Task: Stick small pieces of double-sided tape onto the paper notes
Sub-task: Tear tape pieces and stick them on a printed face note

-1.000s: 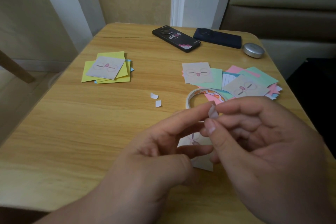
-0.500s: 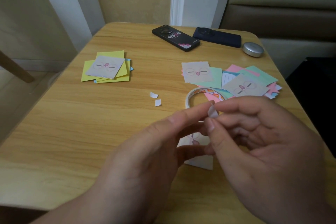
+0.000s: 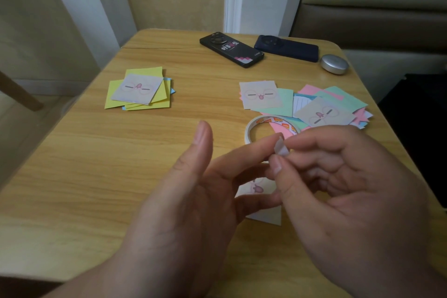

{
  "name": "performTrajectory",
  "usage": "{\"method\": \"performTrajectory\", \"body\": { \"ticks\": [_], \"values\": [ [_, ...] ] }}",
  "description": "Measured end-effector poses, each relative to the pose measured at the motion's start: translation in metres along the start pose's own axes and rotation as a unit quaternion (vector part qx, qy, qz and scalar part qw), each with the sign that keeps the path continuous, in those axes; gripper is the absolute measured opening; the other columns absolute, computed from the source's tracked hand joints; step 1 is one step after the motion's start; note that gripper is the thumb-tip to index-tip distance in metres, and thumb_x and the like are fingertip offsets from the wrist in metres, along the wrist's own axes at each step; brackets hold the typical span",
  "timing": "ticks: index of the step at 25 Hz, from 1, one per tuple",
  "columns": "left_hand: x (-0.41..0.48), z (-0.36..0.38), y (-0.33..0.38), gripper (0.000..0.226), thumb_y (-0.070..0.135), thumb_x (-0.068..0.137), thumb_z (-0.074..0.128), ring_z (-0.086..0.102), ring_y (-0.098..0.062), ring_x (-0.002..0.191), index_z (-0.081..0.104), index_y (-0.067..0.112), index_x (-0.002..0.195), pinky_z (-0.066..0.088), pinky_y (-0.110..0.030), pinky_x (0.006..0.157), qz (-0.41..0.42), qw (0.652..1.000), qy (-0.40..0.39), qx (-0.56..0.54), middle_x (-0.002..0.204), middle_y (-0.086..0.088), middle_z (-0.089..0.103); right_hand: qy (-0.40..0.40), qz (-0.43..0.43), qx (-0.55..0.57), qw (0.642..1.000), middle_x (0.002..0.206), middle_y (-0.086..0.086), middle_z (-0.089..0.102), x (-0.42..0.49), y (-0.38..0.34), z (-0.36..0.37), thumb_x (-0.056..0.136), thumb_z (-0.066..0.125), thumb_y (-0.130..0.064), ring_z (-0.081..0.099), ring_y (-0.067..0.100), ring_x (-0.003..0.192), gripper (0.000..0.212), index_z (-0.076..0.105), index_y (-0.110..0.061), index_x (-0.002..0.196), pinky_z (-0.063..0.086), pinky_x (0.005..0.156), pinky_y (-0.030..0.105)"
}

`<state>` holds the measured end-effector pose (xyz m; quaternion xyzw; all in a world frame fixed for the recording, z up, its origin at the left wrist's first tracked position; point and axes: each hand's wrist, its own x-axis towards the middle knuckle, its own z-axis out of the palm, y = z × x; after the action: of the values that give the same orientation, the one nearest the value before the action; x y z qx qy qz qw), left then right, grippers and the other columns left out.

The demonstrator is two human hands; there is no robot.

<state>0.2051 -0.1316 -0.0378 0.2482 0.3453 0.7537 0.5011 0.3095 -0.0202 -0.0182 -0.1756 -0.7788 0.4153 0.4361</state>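
The tape piece point(image 3: 280, 149) could fold onto itself or cling to a fingertip, we judge, being tiny and sticky on both faces. Our right hand point(image 3: 350, 189) pinches it between thumb and forefinger, while our left hand point(image 3: 188, 201) is relaxed, fingers outstretched, forefinger tip at the piece. The paper note point(image 3: 266, 215) lies on the bench point(image 3: 96, 176) just beneath both hands.

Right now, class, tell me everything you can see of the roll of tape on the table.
The roll of tape is a thin ring, white on its outer wall, with orange and red print on its inner core. It lies flat on the wooden table, its far side over a pink note. Its near side is hidden behind the left hand and the right hand, which pinches a tape piece; whether either touches the roll cannot be told.
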Motion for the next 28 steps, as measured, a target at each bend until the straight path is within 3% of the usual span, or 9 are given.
{"method": "performTrajectory", "body": {
  "ticks": [3, 6, 9, 12, 15, 20, 23, 28],
  "values": [
    [0.001, 0.002, 0.001, 0.079, 0.067, 0.088, 0.050, 0.034, -0.047, 0.141, 0.062, 0.002, 0.131, 0.036, -0.057, 0.108, 0.007, 1.000, 0.012, 0.004, 0.145, -0.025, 0.050, -0.009, -0.027, -0.008, 1.000, 0.071, -0.007, 0.067, 0.001, 0.002, -0.001, 0.082, 0.074, -0.014, 0.068, 0.013, 0.057, 0.020, 0.068, -0.030, 0.093, 0.054, 0.049, 0.032],
    [0.002, 0.000, 0.002, 0.072, 0.068, 0.084, 0.053, 0.043, -0.042, 0.136, 0.069, 0.010, 0.124, 0.045, -0.049, 0.100, 0.020, 0.998, 0.030, 0.046, 0.138, -0.020, 0.059, -0.032, -0.066, -0.041, 0.996, 0.070, -0.001, 0.067, 0.004, 0.002, -0.007, 0.085, 0.072, -0.013, 0.065, 0.012, 0.055, 0.014, 0.073, -0.022, 0.096, 0.051, 0.048, 0.030],
    [0.001, 0.002, 0.005, 0.067, 0.060, 0.078, 0.065, 0.059, -0.035, 0.123, 0.072, 0.007, 0.119, 0.048, -0.047, 0.093, 0.036, 0.992, 0.061, 0.109, 0.126, -0.018, 0.068, -0.071, -0.152, -0.192, 0.967, 0.068, -0.004, 0.066, 0.009, 0.003, -0.011, 0.091, 0.066, -0.023, 0.056, 0.008, 0.055, 0.017, 0.077, -0.018, 0.104, 0.047, 0.050, 0.030],
    [0.000, -0.001, 0.008, 0.036, 0.037, 0.069, 0.075, 0.070, -0.022, 0.084, 0.079, 0.005, 0.085, 0.056, -0.034, 0.072, 0.063, 0.974, 0.167, 0.142, 0.092, -0.013, 0.075, -0.107, -0.163, -0.233, 0.953, 0.065, -0.009, 0.062, 0.007, 0.005, -0.009, 0.088, 0.068, -0.029, 0.049, 0.007, 0.051, 0.027, 0.075, -0.024, 0.113, 0.046, 0.047, 0.032],
    [-0.001, -0.003, 0.009, 0.026, 0.034, 0.062, 0.078, 0.060, -0.019, 0.069, 0.074, 0.008, 0.064, 0.051, -0.032, 0.067, 0.058, 0.960, 0.217, 0.166, 0.068, -0.008, 0.066, -0.099, -0.126, -0.156, 0.975, 0.070, -0.011, 0.064, 0.002, 0.003, -0.008, 0.085, 0.070, -0.026, 0.054, 0.008, 0.053, 0.025, 0.075, -0.020, 0.109, 0.048, 0.051, 0.028],
    [-0.003, 0.000, 0.012, 0.023, 0.029, 0.059, 0.080, 0.056, -0.020, 0.067, 0.071, 0.008, 0.059, 0.043, -0.039, 0.077, 0.060, 0.956, 0.228, 0.174, 0.063, -0.010, 0.062, -0.093, -0.076, -0.094, 0.988, 0.071, -0.018, 0.058, 0.000, 0.006, -0.006, 0.089, 0.069, -0.027, 0.054, 0.006, 0.060, 0.014, 0.074, -0.025, 0.101, 0.041, 0.055, 0.014],
    [0.000, 0.003, 0.011, 0.018, 0.022, 0.064, 0.078, 0.059, -0.023, 0.070, 0.071, 0.006, 0.059, 0.047, -0.037, 0.071, 0.035, 0.955, 0.255, 0.144, 0.068, -0.013, 0.065, -0.100, -0.081, -0.093, 0.987, 0.077, -0.014, 0.055, -0.006, 0.007, -0.005, 0.091, 0.065, -0.032, 0.053, 0.005, 0.066, 0.009, 0.068, -0.031, 0.100, 0.041, 0.056, 0.019],
    [0.002, 0.006, 0.010, 0.060, 0.050, 0.079, 0.052, 0.058, -0.037, 0.093, 0.079, -0.003, 0.087, 0.045, -0.044, 0.079, -0.016, 0.974, 0.222, 0.041, 0.092, -0.037, 0.064, -0.102, -0.116, -0.136, 0.979, 0.072, -0.020, 0.052, -0.001, 0.008, -0.005, 0.088, 0.067, -0.025, 0.046, -0.004, 0.064, 0.009, 0.072, -0.023, 0.096, 0.039, 0.060, 0.013]
  ]
}}
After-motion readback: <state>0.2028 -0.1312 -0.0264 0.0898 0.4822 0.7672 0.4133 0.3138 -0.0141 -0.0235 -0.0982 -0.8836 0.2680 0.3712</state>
